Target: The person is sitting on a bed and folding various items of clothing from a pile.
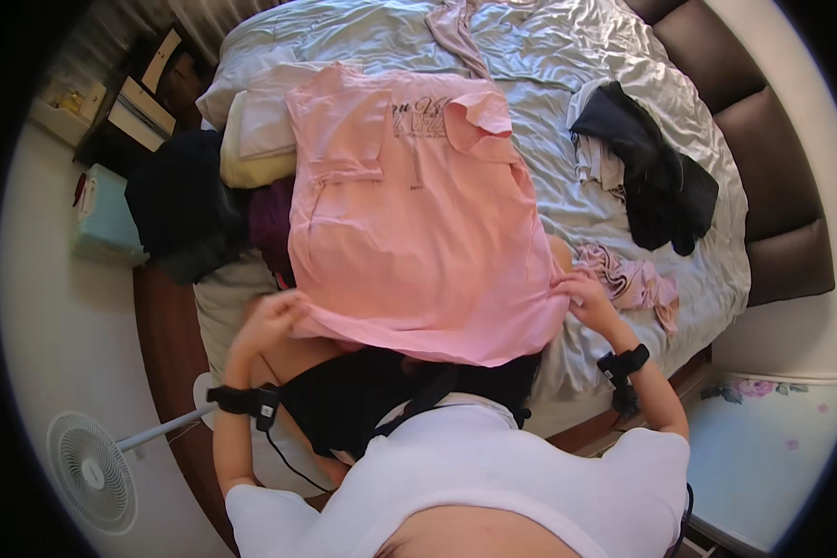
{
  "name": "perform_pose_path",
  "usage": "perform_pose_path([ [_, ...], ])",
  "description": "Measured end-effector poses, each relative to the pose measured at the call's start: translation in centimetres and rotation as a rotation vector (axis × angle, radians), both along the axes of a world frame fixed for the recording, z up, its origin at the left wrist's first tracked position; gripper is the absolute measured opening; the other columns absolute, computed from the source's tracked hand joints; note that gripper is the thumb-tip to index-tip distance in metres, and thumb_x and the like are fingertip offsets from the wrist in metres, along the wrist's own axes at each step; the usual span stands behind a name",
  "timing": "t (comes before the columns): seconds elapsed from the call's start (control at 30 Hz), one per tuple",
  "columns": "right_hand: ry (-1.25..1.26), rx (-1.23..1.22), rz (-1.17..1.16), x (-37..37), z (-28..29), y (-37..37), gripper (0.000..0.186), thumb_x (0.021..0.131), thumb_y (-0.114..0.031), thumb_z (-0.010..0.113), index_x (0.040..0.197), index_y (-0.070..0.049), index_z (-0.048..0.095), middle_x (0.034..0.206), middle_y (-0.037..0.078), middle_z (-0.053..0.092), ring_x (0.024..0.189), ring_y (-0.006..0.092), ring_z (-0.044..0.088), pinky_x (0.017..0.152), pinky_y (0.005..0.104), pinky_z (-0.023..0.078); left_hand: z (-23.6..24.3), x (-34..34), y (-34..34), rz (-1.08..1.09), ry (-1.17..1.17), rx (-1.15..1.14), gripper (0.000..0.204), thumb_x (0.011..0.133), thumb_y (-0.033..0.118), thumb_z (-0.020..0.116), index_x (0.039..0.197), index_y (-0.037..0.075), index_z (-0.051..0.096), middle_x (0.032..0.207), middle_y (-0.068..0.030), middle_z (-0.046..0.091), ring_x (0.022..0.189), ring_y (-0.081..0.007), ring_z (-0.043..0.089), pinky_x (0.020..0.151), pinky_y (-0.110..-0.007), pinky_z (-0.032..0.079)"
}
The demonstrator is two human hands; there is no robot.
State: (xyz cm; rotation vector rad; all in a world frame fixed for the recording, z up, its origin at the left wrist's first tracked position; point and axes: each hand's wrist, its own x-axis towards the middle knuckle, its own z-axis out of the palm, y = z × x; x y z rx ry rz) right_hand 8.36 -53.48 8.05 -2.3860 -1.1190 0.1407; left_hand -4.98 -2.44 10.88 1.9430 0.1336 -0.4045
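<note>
Both hands hold a pink shirt spread on the bed.

The left hand (268, 321) pinches the hem corner of the shirt (409, 223) at its left side, and the right hand (588, 296) is clamped on the hem at its right; the two are well apart. The shirt lies flat on the bed (549, 84), between dark clothes (651, 177) on the right and a clothes pile (205, 205) on the left.

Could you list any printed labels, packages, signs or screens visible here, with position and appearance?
Print on pink T-shirt: dark lettering block across the chest, at the far end, spread on the bed.
Flat cream-and-dark items: upper left on dark furniture, rectangular; kind unclear.
No screens or signs.
</note>
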Motion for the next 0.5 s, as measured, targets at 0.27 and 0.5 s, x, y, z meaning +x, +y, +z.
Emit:
perform_pose_path([
  [0.27, 0.948, 0.567, -0.471, 10.3, -2.7, 2.6, 0.034, 0.087, -0.029, 0.052, 0.102, 0.001, 0.057, 0.092, 0.000, 0.058, 0.082, 0.0046, 0.050, 0.074, 0.0194, 0.040, -0.1, 9.2, 2.3, 0.635, -0.069, -0.787, 0.031, 0.088, 0.022, 0.049, 0.110, 0.000, 0.048, 0.100, -0.0065, 0.058, 0.095, -0.0142, 0.054, 0.080, -0.027, 0.044],
  [0.5, 0.873, 0.426, -0.396, 7.8, -1.6, 1.1, 0.026, 0.080, -0.011, 0.060, 0.104, -0.001, 0.057, 0.094, -0.001, 0.059, 0.085, 0.0048, 0.051, 0.078, 0.0217, 0.041, 0.2, 0.6, -5.3, 0.242, -0.360, 0.361, 0.087, 0.065, 0.007, 0.070, 0.132, 0.005, 0.014, 0.107, -0.0186, 0.051, 0.099, -0.0284, 0.051, 0.083, -0.036, 0.041],
])
